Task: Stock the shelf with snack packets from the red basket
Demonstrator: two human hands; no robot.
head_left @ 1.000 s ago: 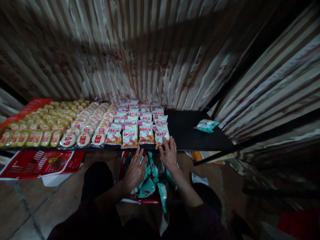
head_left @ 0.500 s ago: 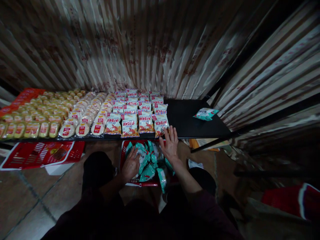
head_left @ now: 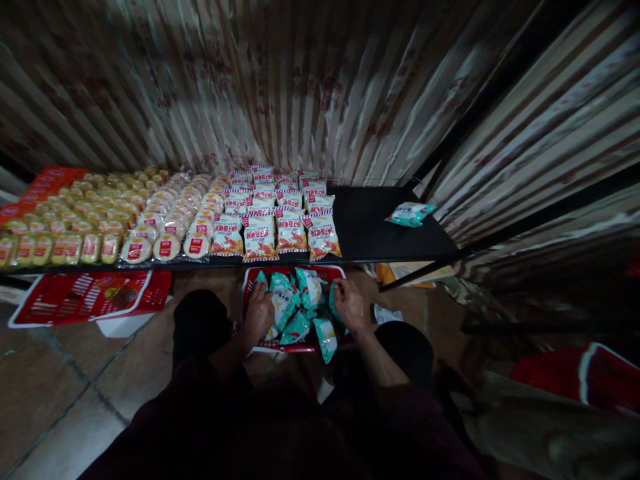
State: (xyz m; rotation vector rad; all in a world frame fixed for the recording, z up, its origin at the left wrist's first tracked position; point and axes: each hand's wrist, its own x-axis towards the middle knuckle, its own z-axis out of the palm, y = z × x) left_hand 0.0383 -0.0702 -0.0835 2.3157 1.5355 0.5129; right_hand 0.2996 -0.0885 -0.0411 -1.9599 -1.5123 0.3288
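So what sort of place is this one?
Probably a small shop or market stall: a low black shelf carries neat rows of packaged snacks, a red basket of teal packets sits on the tiled floor below, and striped sheeting lines the walls.

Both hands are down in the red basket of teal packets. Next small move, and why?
Likely: close the right hand on one of the teal packets and lift it to the bare stretch of black shelf. The left hand also rests on them in the red basket, grip unclear. The shelf's filled rows end there, with a lone teal packet beyond.
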